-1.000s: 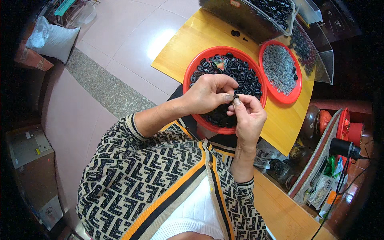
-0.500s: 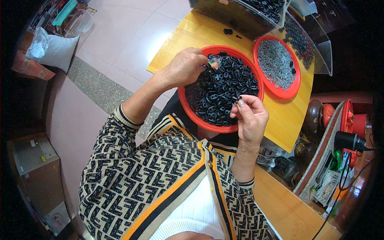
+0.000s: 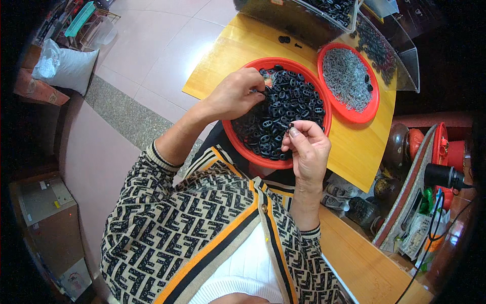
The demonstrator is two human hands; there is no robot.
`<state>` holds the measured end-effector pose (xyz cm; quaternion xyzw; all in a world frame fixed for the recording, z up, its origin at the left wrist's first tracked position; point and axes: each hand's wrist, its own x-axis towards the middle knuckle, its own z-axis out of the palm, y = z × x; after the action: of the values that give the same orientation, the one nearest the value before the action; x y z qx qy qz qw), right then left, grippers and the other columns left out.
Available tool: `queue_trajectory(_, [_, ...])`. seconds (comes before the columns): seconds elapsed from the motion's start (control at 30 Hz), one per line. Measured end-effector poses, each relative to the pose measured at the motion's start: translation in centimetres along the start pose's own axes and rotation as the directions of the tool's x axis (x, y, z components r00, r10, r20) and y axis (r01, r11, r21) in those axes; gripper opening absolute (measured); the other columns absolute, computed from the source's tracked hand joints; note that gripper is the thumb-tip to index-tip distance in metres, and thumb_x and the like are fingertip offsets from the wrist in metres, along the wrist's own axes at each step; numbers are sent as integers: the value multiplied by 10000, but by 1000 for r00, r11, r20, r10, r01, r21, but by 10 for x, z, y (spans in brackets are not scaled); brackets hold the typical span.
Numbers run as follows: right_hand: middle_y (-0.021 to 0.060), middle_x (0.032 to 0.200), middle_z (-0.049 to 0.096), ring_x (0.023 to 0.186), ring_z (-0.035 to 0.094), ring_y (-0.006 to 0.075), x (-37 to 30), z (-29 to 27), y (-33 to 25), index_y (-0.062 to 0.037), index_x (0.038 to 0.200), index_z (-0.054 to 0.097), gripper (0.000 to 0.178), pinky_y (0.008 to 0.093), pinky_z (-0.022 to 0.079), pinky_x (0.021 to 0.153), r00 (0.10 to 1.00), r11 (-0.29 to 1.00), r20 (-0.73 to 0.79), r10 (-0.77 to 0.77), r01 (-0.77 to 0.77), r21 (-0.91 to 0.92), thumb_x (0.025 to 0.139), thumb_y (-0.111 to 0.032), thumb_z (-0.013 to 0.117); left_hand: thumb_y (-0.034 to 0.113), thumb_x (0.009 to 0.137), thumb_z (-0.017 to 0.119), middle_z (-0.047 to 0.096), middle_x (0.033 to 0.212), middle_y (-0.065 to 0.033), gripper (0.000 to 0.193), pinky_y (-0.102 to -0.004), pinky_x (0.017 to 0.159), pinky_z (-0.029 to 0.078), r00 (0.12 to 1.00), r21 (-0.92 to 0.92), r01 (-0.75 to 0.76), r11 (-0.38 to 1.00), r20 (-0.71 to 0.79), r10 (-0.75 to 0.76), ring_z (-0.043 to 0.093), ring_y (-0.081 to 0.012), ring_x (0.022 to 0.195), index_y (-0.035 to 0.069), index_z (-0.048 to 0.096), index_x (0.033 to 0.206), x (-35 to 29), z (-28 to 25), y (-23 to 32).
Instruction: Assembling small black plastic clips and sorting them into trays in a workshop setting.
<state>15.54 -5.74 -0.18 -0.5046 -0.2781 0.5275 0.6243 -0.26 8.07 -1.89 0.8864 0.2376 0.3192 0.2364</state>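
A round red basin (image 3: 328,117) holds a heap of small black oval plastic pieces (image 3: 291,104), many with two holes, like cord locks. Over its left side, my left hand (image 3: 237,93) is bent down with thumb and fingers drawn together; what lies between the fingertips is hidden. At the near right of the heap, my right hand (image 3: 309,149) pinches a small black piece (image 3: 291,126) between thumb and forefinger, its other fingers curled. A flatter red tray (image 3: 373,104) of small silvery metal pieces (image 3: 347,76), seemingly springs, lies to the right.
Both containers are at the yellow wooden table (image 3: 362,162). Loose black parts (image 3: 284,39) lie near its far edge, below a clear bin (image 3: 324,20) of more black pieces. At the right stand jars (image 3: 387,188) and a black cylindrical device (image 3: 441,176). A white sack (image 3: 76,68) sits far left.
My right hand has shifted slightly left over the heap with its small piece. The left hand's fingertips have moved a little, staying at the basin's left side. The view has shifted slightly.
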Motion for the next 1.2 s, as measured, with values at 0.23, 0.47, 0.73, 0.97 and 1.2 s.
queue_trajectory(0.23, [79, 701, 568, 592, 556, 118, 4, 10, -3, 35, 899, 537, 105, 225, 467, 516, 999, 999, 7, -35, 35, 3, 799, 4, 523, 32, 786, 587, 563, 770, -45, 170, -212, 594, 455, 872, -933, 346, 104, 279, -402, 533, -89, 672, 21, 556, 953, -21, 6, 26])
queue_trajectory(0.47, [60, 734, 571, 588, 547, 88, 5, 17, -1, 38, 884, 552, 104, 204, 472, 514, 996, 996, -9, -84, 84, -22, 783, 13, 543, 3, 771, 593, 576, 778, -53, 251, -216, 589, 463, 851, -925, 307, -225, 373, -371, 558, -114, 657, 16, 553, 1019, -33, 14, 31])
queue_trajectory(0.73, [53, 744, 571, 594, 545, 83, 3, 21, -2, 35, 881, 553, 97, 196, 472, 513, 995, 993, -12, -101, 100, -66, 788, 6, 549, -10, 756, 600, 572, 765, -51, 255, -225, 580, 469, 871, -945, 290, -150, 326, -369, 552, -110, 639, 3, 556, 1008, -36, 19, 36])
queue_trajectory(0.97, [27, 742, 563, 596, 532, 53, 0, 28, -4, 23, 871, 555, 80, 173, 465, 511, 989, 960, -43, -141, 126, -251, 797, -7, 553, -16, 754, 598, 569, 754, -53, 244, -221, 581, 468, 868, -958, 266, -107, 286, -406, 546, -103, 639, -14, 557, 995, -36, 20, 38])
queue_trajectory(1.2, [20, 732, 560, 592, 523, 44, -1, 28, -6, 23, 866, 554, 80, 166, 454, 500, 988, 957, -50, -145, 127, -263, 793, -9, 560, -12, 749, 611, 577, 774, -42, 251, -202, 593, 468, 869, -956, 294, -10, 271, -414, 551, -89, 664, -13, 563, 995, -35, 19, 42])
